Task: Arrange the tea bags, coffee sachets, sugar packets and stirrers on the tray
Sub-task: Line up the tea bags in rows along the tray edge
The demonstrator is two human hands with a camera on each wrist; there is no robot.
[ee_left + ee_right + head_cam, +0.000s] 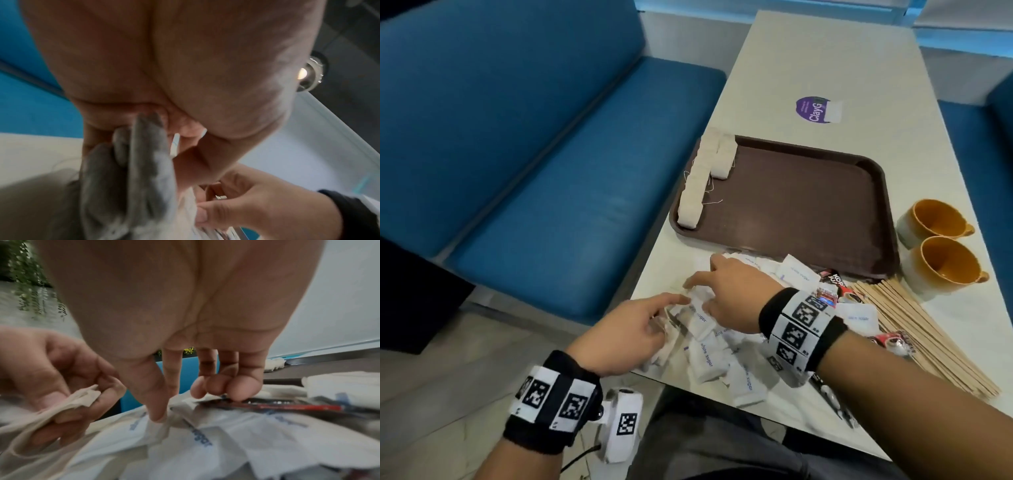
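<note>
A brown tray (808, 205) lies on the pale table with two rows of tea bags (698, 178) along its left rim. In front of it sits a heap of white sugar packets (709, 359), dark coffee sachets (832, 277) and wooden stirrers (914, 329). My left hand (671, 308) grips a bunch of beige tea bags (82, 399) at the heap's left end. My right hand (695, 284) reaches into the heap just beside it, thumb and forefinger pinching a pale tea bag (158, 426). The other right fingers (236, 391) curl onto a red sachet (287, 407).
Two mugs with orange insides (935, 219) (945, 263) stand right of the tray. A purple round sticker (812, 110) lies beyond it. A blue bench (551, 171) runs along the table's left side. The heap reaches the table's near edge (688, 380).
</note>
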